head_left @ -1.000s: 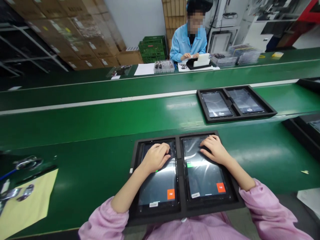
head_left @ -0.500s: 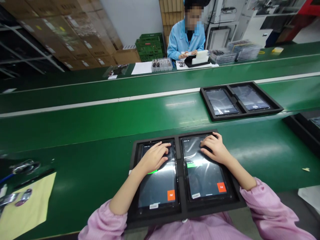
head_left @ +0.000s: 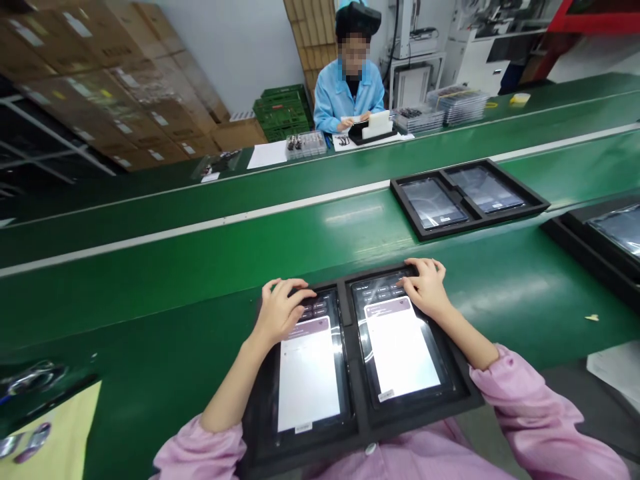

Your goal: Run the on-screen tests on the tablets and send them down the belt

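Two tablets sit side by side in a black tray [head_left: 363,437] at the near edge of the green table [head_left: 165,313], right in front of you. The left tablet [head_left: 309,373] and the right tablet [head_left: 400,347] both show a bright pale screen with a dark strip of buttons along the far end.

Your left hand [head_left: 277,310] rests on the far end of the left tablet, fingers [head_left: 295,293] spread apart and curled down onto the button strip, clamped on nothing. Your right hand [head_left: 425,285] lies the same way on the far end of the right tablet, fingers [head_left: 407,283] apart and touching the glass. Neither hand grips anything.

By the look of it, you are tapping through an on-screen check on both tablets at once. The next tap calls for a light, well-aimed fingertip on the small buttons, as they sit close together.

Farther along the table, toward the far right, a second tray [head_left: 470,197] holds two dark tablets, and a third tray [head_left: 600,243] shows at the right edge. At the near left corner lies a yellow sheet [head_left: 55,433] with small metal parts on it. Across the table's far edge a co-worker in a blue coat [head_left: 347,100] handles something small, and cardboard boxes [head_left: 115,87] are stacked behind on the left.
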`<state>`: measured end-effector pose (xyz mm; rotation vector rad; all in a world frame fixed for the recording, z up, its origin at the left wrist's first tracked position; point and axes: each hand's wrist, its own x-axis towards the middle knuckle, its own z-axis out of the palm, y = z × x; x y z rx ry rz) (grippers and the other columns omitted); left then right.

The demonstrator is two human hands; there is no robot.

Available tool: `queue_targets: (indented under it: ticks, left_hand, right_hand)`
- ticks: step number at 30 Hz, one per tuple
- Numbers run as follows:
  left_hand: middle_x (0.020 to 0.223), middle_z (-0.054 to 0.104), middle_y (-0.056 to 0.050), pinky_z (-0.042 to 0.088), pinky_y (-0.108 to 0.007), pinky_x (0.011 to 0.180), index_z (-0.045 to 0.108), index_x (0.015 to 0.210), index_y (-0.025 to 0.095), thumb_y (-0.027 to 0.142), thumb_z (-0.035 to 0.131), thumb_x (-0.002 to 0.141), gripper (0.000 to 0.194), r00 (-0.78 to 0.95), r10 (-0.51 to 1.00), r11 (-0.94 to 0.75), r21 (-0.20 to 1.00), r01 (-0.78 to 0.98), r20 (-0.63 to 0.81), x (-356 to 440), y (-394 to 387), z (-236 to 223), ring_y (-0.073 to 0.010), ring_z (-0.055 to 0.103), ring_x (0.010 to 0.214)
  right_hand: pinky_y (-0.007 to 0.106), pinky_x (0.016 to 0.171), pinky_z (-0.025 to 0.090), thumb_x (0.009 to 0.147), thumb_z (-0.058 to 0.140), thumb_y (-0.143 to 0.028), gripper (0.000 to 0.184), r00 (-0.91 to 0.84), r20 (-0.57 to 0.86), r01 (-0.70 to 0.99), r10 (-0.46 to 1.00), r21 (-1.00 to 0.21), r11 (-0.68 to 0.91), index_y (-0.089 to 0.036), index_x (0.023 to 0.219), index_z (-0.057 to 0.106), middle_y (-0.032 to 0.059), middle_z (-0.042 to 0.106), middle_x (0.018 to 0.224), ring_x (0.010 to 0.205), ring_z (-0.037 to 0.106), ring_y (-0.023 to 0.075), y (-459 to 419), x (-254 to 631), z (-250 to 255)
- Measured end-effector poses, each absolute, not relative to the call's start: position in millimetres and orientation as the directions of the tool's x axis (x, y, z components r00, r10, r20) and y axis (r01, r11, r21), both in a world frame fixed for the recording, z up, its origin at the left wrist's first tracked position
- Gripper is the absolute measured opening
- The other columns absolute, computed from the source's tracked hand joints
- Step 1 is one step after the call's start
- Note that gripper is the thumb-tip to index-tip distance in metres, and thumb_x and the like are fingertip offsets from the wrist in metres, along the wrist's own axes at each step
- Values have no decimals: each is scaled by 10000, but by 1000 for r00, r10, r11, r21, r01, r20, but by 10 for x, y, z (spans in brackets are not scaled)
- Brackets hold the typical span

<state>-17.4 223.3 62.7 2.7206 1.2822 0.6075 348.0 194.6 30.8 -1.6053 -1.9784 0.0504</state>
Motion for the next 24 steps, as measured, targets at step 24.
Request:
queue_targets:
  ticks: [24]
  left_hand:
    - [1033, 552, -50, 446, -377, 869, 657, 932, 237, 436, 245, 993, 462, 698, 716, -602, 475, 642, -35, 75, 2641, 680, -224, 507, 929]
  right_hand:
    - [299, 683, 437, 918, 607, -319, 269, -199, -324, 951, 925, -290, 103, -152, 757, 743, 88, 659, 719, 797, 631, 257, 2490, 3480, 898]
